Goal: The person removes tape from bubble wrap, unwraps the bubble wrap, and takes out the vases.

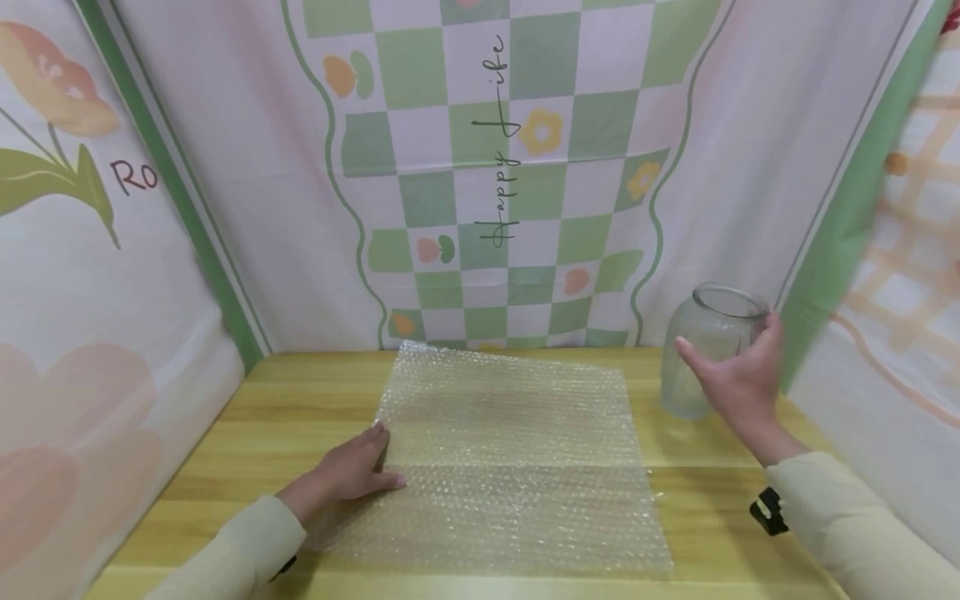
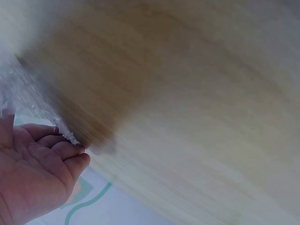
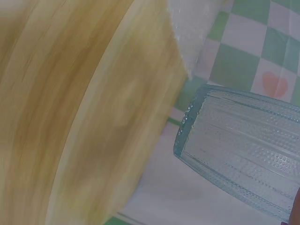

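Observation:
A sheet of clear bubble wrap [image 1: 517,450] lies spread over the middle of the wooden table. My left hand [image 1: 352,468] rests at its left edge, thumb over the sheet and apart from the relaxed fingers. In the left wrist view, the fingers [image 2: 68,150] touch the edge of the wrap [image 2: 35,96]. On the right, my right hand [image 1: 746,379] grips a clear glass jar [image 1: 686,367] around its upper side, thumb on the near side. The jar's mouth faces up. In the right wrist view, the ribbed jar [image 3: 239,145] appears raised off the table; most of that hand is out of frame.
The wooden table [image 1: 277,417] reaches the checkered cloth backdrop [image 1: 491,192] behind. Printed cloth walls stand at the left [image 1: 90,333] and right [image 1: 885,358], the right one close behind the jar.

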